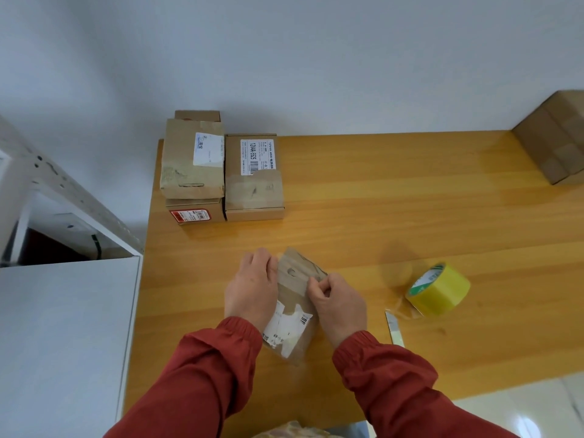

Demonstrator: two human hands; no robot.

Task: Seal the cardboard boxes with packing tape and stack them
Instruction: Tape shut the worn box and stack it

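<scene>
While left hand [249,289] grips, box [291,284] alongside, touching

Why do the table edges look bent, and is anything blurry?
Head view: the wide-angle lens bows the table edges; soft, even light leaves only faint shadows; a glossy sheen sits beside the tape roll; the small box and the far-right box look slightly blurred.

Rust-red long sleeves [202,374], loose fabric, gathered elastic cuffs [241,327] at wrists; left hand [249,292], right hand [339,308] bare.

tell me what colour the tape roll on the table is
Yellow tape roll, green-and-white inner label; head view.
</scene>
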